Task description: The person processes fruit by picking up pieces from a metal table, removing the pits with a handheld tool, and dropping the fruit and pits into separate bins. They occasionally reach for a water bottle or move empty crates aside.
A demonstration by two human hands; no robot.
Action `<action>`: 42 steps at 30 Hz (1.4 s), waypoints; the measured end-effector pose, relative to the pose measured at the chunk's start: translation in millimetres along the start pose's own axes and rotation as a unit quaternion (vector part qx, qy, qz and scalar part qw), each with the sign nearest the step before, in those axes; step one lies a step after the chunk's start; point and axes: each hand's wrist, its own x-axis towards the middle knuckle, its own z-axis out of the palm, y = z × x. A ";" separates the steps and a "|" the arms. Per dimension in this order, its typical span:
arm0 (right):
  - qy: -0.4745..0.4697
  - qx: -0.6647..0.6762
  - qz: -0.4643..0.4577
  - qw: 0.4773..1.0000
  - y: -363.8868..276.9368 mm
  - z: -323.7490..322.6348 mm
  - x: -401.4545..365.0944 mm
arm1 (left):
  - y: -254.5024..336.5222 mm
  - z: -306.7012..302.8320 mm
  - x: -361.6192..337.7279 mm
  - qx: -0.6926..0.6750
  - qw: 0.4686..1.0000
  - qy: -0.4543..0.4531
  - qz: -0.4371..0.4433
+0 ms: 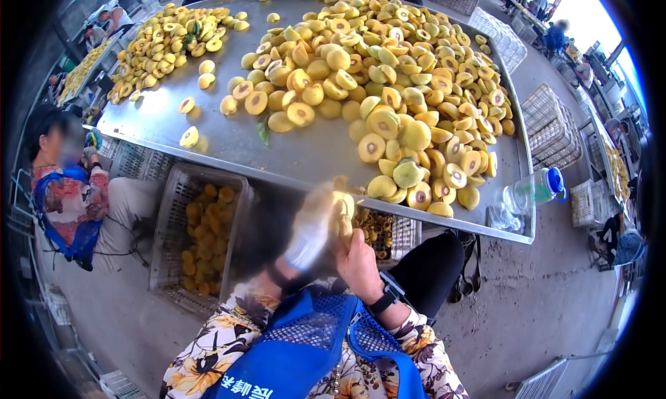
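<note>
From here I can see the left hand [309, 236] raised in front of the table edge, too blurred for me to tell how its fingers stand; it shows whitish, with a dark band at the wrist. Beside it, the right hand [361, 264], a black strap on its wrist, has its fingers closed around the lower part of a yellow, smooth-skinned piece of fruit [343, 208]. That piece is between the two hands, just off the near rim of the wide, shiny metal table [277, 149]. Its long axis runs roughly upright in the view, one end towards the table, the other down into the right fingers.

Below it sits a light plastic crate of small brownish-yellow pieces [406, 236]. A large heap of halved yellow fruit [416, 87], many cut faces up, covers much of the tabletop, with a clear blue-capped bottle [524, 193] at the near right corner.
</note>
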 end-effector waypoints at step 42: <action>-0.067 0.092 0.060 0.992 1.0 19.2 -7.0 | 19.9 -17.8 5.1 -0.361 0.899 -0.017 -0.247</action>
